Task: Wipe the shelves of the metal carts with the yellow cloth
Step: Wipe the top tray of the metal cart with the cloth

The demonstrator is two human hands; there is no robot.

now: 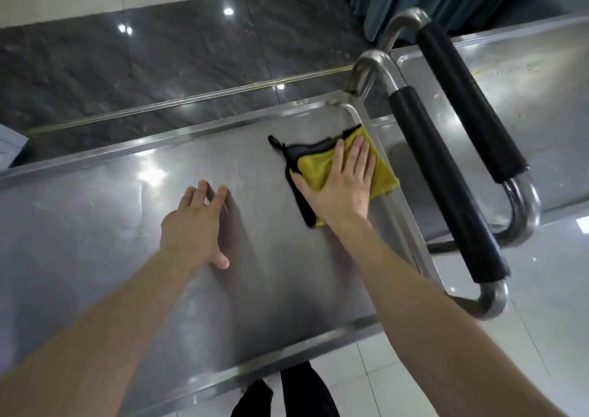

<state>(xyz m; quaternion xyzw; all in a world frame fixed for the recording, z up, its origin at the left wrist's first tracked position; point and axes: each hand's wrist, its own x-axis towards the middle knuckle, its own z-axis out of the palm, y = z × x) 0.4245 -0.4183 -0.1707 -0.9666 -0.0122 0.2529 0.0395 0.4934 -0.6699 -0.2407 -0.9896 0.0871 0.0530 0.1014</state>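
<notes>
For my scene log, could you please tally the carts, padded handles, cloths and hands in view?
Metal carts: 2
Black padded handles: 2
Yellow cloth: 1
Hands: 2, left hand and right hand
Total: 7

Right hand flat on yellow cloth

Both arms bare, reaching forward.
Left hand palm down, fingers spread and relaxed; right hand flat, fingers straight, pressing down, farther out than left.
</notes>
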